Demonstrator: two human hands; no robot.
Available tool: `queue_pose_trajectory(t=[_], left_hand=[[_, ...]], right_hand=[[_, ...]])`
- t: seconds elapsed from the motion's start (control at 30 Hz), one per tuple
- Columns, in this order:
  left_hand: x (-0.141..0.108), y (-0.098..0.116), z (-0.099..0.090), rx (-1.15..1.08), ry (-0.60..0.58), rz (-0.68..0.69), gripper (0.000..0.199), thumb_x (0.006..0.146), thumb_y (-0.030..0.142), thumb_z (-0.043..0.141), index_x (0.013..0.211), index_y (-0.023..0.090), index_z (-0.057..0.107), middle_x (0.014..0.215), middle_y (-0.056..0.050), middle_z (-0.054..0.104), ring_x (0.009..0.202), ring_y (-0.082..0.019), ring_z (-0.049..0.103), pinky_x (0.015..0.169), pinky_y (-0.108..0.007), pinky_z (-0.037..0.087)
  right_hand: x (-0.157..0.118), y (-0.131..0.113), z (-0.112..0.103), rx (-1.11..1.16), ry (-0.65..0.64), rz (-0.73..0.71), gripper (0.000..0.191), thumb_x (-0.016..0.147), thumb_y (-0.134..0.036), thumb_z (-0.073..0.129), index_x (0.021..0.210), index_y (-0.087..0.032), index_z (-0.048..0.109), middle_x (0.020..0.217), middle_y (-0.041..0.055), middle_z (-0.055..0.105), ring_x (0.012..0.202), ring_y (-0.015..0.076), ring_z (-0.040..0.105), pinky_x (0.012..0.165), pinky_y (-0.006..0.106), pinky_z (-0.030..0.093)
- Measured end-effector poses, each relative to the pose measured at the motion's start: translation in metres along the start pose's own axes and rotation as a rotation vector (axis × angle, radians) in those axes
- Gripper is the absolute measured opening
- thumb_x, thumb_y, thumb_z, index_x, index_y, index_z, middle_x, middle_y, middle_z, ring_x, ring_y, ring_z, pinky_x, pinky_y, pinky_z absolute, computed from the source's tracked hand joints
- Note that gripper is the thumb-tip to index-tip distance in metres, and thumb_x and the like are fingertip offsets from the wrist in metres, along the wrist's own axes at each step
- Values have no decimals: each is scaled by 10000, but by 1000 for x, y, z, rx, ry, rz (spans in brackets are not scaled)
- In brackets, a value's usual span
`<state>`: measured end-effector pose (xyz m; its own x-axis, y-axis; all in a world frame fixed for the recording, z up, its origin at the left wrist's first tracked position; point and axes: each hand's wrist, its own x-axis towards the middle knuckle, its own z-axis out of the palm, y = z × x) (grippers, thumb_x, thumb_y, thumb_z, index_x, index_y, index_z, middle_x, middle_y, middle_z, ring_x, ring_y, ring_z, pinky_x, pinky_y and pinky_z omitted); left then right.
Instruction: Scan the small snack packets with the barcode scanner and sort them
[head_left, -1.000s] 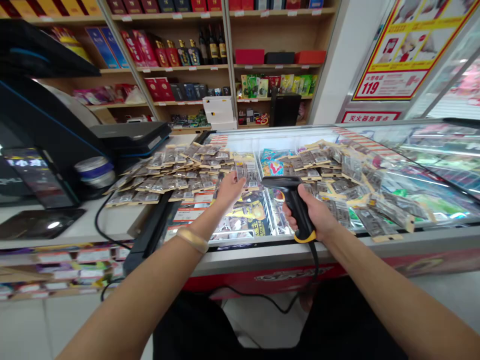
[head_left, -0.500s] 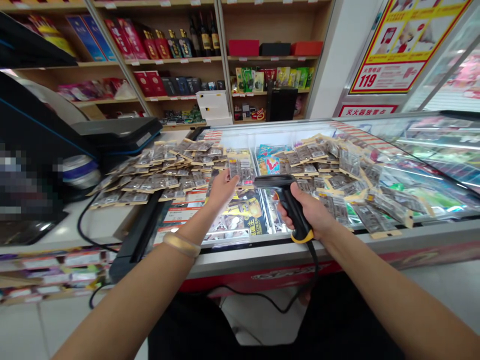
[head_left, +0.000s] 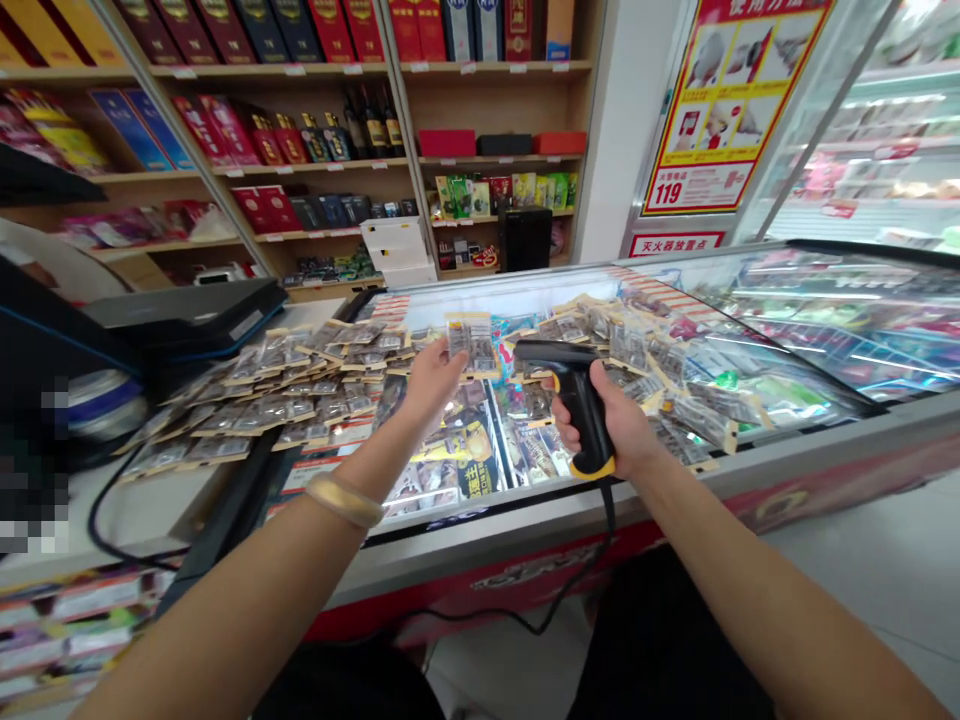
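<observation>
My left hand (head_left: pixel 437 375) pinches a small clear packet (head_left: pixel 480 343) of dark pieces by its left side, held up above the glass-topped freezer (head_left: pixel 442 515). My right hand (head_left: pixel 619 415) is wrapped round the grip of a black and yellow barcode scanner (head_left: pixel 585 405). The scanner's head points left at the packet, with a gap between them. Similar packets lie in a heap (head_left: pixel 300 385) to the left of my left hand. Another heap (head_left: pixel 637 340) lies beyond and to the right of the scanner.
A black cable (head_left: pixel 559 600) hangs from the scanner and loops along the freezer's front. Dark counter equipment (head_left: pixel 195 310) stands at the left. Shelves (head_left: pixel 300 170) with boxes and bottles line the back, and a yellow-red poster (head_left: pixel 724 100) is on the wall.
The view has tilted up and turned right, so the shelves and packets appear shifted. Both hands keep their holds, and the packet is now held up more toward the view.
</observation>
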<state>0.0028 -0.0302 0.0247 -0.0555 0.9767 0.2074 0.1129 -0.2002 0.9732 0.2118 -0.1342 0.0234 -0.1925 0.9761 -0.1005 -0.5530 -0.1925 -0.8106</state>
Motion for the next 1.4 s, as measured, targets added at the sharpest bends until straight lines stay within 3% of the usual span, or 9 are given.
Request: queue_pose_trajectory(t=[0.17,0.3,0.37,0.47,0.57,0.73,1.07,1.23,1.4], left_hand=[[11,46,76,-109,-149,-30,320,755,207,644,1068,166,695,910,-56,760,832,-188,699,767,-312,579],[21,61,127,-126,-223,11,268,789,190,622,1044,167,700,897,-56,750,823,-177,698,774,-309,583],[26,62,145,-48,-239,50,225,816,206,608,1017,165,700,889,-63,743,823,-184,698,778,-316,575],[31,58,161,280,-210,121,172,816,206,626,957,149,705,914,-94,747,891,-225,704,849,-350,552],[32,54,166,566,-196,185,259,837,193,611,1064,130,718,1122,-151,743,1080,-267,686,973,-375,512],[27,52,163,624,-220,230,498,894,207,560,1375,92,622,1422,-192,620,1290,-284,600,1100,-393,463],[24,39,126,427,-152,278,406,824,206,616,1214,151,711,1236,-150,668,1206,-279,616,1101,-416,463],[22,32,86,449,-70,282,372,835,209,598,1185,160,713,1183,-133,677,1109,-245,634,1055,-395,482],[31,27,16,462,82,329,331,833,212,569,1120,159,727,1165,-119,706,1029,-212,653,1016,-363,497]], right_hand=[[-16,-45,-31,16,74,-142,543,941,-683,507,931,-161,654,590,-9,531,431,96,448,384,200,390],[-27,-69,-58,16,143,-212,537,959,-675,475,901,-168,644,593,-8,527,431,99,443,377,200,387],[-31,-75,-72,7,160,-246,538,941,-688,500,919,-171,647,605,-11,524,438,102,442,378,206,390],[-33,-77,-92,-11,171,-259,543,908,-709,542,931,-175,642,614,-15,515,446,104,440,388,216,398],[-32,-74,-105,-10,203,-260,533,904,-705,555,929,-178,631,611,-18,514,445,99,431,393,211,398],[-27,-69,-108,20,221,-240,532,907,-702,551,941,-177,628,606,-19,517,436,100,420,390,217,394],[-13,-57,-97,-46,210,-242,526,878,-699,590,948,-180,647,619,-15,515,450,116,425,387,236,378],[-11,-55,-91,-66,204,-250,505,893,-682,578,947,-186,650,631,-7,523,458,116,425,388,232,371],[-5,-53,-57,-94,135,-259,533,906,-702,547,948,-184,662,624,1,519,460,119,435,393,240,386]])
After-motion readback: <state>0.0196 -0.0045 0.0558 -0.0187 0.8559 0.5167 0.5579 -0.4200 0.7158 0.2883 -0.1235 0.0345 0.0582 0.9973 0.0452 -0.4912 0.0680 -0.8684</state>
